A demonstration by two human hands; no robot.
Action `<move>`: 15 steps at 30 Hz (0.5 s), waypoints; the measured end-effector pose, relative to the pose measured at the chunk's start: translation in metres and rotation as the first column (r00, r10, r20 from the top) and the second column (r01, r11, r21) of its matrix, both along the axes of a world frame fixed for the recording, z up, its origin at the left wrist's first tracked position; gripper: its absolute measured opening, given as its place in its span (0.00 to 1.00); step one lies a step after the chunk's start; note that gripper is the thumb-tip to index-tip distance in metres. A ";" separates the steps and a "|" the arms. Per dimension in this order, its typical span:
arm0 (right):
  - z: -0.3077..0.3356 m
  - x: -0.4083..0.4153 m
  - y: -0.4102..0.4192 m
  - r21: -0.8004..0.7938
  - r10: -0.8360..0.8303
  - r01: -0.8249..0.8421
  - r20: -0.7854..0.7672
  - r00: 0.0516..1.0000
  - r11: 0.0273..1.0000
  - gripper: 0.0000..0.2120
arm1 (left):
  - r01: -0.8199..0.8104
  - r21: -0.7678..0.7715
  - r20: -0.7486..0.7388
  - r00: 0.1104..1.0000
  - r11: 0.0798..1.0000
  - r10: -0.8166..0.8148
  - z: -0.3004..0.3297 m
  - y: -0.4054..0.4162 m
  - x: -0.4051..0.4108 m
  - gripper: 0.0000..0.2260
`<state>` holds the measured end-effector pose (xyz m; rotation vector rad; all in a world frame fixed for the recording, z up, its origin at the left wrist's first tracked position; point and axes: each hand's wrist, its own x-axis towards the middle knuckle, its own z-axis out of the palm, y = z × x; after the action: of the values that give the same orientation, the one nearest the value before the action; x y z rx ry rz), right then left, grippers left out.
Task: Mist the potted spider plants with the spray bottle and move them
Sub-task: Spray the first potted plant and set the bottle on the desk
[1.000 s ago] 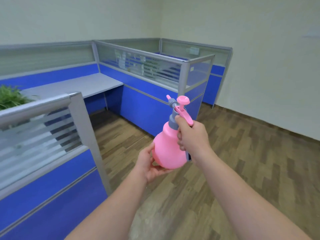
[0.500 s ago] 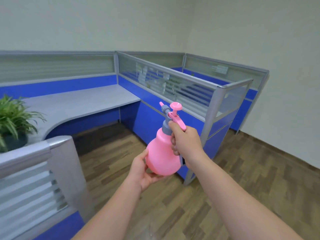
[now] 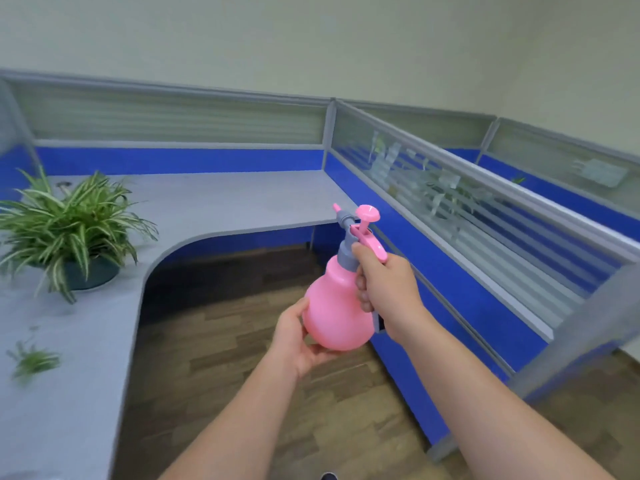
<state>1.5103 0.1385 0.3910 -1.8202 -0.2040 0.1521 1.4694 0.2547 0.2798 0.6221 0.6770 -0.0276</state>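
While it's carried in mid-air over the floor gap between the desks, the pink spray bottle (image 3: 337, 308) sits upright, well apart from any plant, nozzle aimed forward-left. That reads as transport or aiming, not misting yet.

Right hand (image 3: 388, 289) is wrapped tight around the grey neck and handle, thumb up by the pink trigger lever, so a squeeze needs no regrip. Left hand (image 3: 298, 336) cups the belly from below with fingers curled against it; my read is it's taking the weight so the right hand only has to work the trigger. Both hands are closed on the bottle.

Nearest target: the potted spider plant (image 3: 65, 230) in a dark pot on the grey L-shaped desk (image 3: 214, 202), far left, well clear of the nozzle line. Leaves droop past the pot rim, so the spray should come from above or the side to wet them.

A small loose green clump (image 3: 31, 362) lies on the desk nearer the front edge; blurred, can't tell if it's a plantlet or debris.

More greenery (image 3: 446, 192) shows dimly through the frosted partition (image 3: 485, 216) on the right, probably another plant; too hazy to confirm.

Likely next: swing left and close in on the plant.
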 end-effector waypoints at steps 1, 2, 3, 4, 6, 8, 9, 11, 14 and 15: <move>-0.006 0.024 0.015 0.004 0.036 -0.036 -0.005 0.999 0.999 0.18 | -0.032 0.006 -0.001 0.999 0.999 0.032 -0.006 0.012 0.019 0.09; -0.009 0.043 0.027 -0.001 0.067 -0.067 -0.006 0.998 0.998 0.18 | -0.067 0.007 -0.013 0.998 0.998 0.067 -0.012 0.022 0.036 0.10; -0.011 0.061 0.038 -0.007 0.094 -0.094 -0.008 0.995 0.995 0.19 | -0.097 0.005 -0.024 0.995 0.995 0.097 -0.015 0.032 0.051 0.10; -0.013 0.082 0.053 -0.005 0.136 -0.136 -0.010 0.991 0.991 0.19 | -0.136 -0.001 -0.029 0.990 0.991 0.136 -0.018 0.046 0.068 0.11; -0.014 0.114 0.078 -0.011 0.200 -0.200 -0.016 0.980 0.980 0.18 | -0.203 -0.021 -0.044 0.978 0.979 0.202 -0.020 0.067 0.093 0.15; -0.015 0.148 0.108 -0.014 0.282 -0.282 -0.032 0.959 0.959 0.18 | -0.294 -0.051 -0.039 0.955 0.954 0.293 -0.021 0.092 0.117 0.17; -0.014 0.162 0.124 -0.020 0.317 -0.317 -0.033 0.948 0.948 0.18 | -0.333 -0.058 -0.031 0.943 0.941 0.332 -0.020 0.104 0.127 0.17; -0.013 0.182 0.153 -0.028 0.373 -0.374 -0.037 0.927 0.927 0.19 | -0.399 -0.060 -0.042 0.917 0.915 0.398 -0.019 0.128 0.139 0.17; -0.015 0.198 0.202 -0.011 0.470 -0.472 -0.077 0.879 0.881 0.18 | -0.490 -0.056 -0.058 0.872 0.870 0.487 -0.022 0.167 0.146 0.16; -0.017 0.202 0.219 -0.006 0.501 -0.503 -0.085 0.861 0.864 0.18 | -0.523 -0.058 -0.064 0.852 0.851 0.519 -0.025 0.181 0.147 0.18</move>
<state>1.7127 0.3571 0.3742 -1.7498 -0.6231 0.5993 1.6162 0.4355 0.2549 0.3492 0.8694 0.4413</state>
